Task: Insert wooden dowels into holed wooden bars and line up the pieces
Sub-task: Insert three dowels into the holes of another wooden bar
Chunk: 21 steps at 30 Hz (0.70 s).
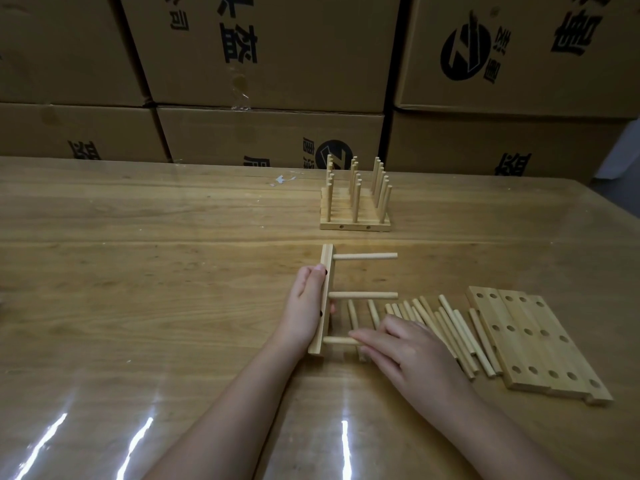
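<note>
A holed wooden bar (325, 268) stands on its edge in the middle of the table, with three dowels sticking out to the right. My left hand (306, 306) presses against its left face and holds it. The top dowel (367, 256) and middle dowel (363, 295) are free. The fingers of my right hand (405, 344) lie on the nearest dowel (337, 340), which sits in the bar's bottom hole. A pile of loose dowels (450, 327) lies to the right, partly under my right hand. Several empty holed bars (533, 344) lie flat beside them.
A row of finished bars with upright dowels (355, 202) stands further back on the wooden table (156, 271). Stacked cardboard boxes (270, 64) form a wall behind the table. A scrap of paper (282, 180) lies near the back edge.
</note>
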Tool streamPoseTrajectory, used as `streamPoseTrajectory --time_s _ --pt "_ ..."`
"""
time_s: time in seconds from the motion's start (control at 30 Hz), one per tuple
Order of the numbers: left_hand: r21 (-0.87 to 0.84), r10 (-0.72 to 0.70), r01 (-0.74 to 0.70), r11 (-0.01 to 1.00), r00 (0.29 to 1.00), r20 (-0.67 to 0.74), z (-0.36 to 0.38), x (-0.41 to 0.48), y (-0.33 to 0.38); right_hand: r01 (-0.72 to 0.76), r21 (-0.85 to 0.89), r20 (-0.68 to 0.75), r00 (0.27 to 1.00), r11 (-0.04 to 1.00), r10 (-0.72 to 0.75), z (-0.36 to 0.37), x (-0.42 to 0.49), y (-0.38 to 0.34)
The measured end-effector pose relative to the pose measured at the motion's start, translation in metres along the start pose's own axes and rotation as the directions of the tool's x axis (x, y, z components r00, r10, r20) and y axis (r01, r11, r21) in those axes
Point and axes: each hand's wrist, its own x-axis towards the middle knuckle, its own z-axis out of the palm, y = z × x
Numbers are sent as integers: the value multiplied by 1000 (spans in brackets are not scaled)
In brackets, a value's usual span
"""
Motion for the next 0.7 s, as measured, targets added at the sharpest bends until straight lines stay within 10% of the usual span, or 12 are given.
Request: streamPoseTrajectory --time_s 0.7 --pt "59 32 -34 998 999 24 0 1 -3 1 -16 6 1000 1000 0 -1 -1 -10"
